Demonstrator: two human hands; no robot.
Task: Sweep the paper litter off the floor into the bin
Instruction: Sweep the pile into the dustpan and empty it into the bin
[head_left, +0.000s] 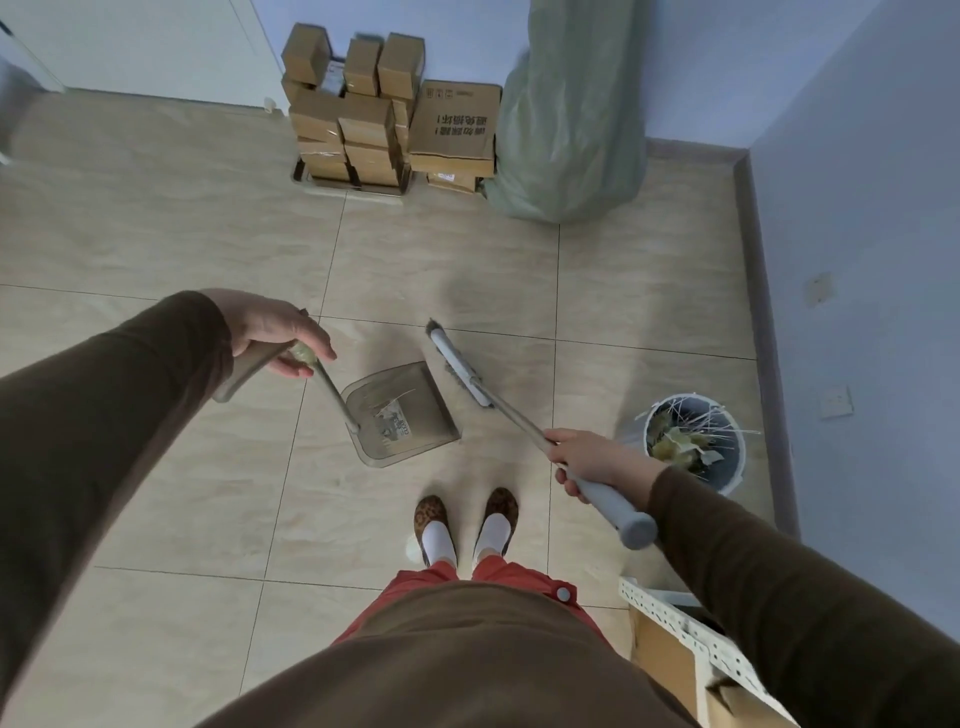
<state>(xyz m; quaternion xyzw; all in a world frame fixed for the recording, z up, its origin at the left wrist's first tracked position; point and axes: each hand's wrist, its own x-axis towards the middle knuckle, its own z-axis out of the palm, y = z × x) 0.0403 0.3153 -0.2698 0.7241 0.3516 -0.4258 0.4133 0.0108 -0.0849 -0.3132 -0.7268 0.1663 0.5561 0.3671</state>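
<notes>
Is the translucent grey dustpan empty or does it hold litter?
It holds litter: paper scraps lie inside the dustpan.

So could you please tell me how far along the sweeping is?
Mostly done: paper scraps lie in the dustpan, and no litter shows on the floor. The left hand grips its handle, the right hand the broom. Left: tipping it into the bin.

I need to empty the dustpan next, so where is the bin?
The bin stands on the floor at the right of the head view, near the blue wall, just beyond the right hand holding the broom.
</notes>
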